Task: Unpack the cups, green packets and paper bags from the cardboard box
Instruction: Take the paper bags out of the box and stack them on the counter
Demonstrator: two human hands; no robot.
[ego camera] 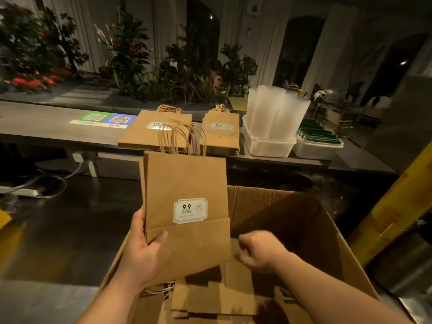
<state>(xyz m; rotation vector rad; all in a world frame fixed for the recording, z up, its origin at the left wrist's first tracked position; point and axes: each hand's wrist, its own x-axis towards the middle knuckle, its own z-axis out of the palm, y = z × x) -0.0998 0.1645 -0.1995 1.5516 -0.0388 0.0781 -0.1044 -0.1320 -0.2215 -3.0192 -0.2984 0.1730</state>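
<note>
Your left hand (142, 251) grips a bundle (187, 190) of flat paper bags at its lower left corner, thumb across the front fold and fingers behind. This keeps the bundle upright, handles up, above the left rim of the box (304, 220), where one lift should clear it. Your right hand (259, 251) sits inside the box, just beside the bundle's lower right edge, fingers curled; whether it grasps anything cannot be determined. More bags (210, 300) lie flat in the box, so unpacking is judged incomplete. On the counter (46, 127) ahead, a wide stack (154, 132) and a narrow stack (222, 134) of bags lie side by side. To their right, one tub (266, 146) holds the cups (275, 111) in standing columns and a second tub (315, 150) holds the green packets (320, 134). A QR sign (105, 119) lies left of the stacks. Plants (131, 54) line the far side. The floor (70, 218) is dark and the room dim.
</note>
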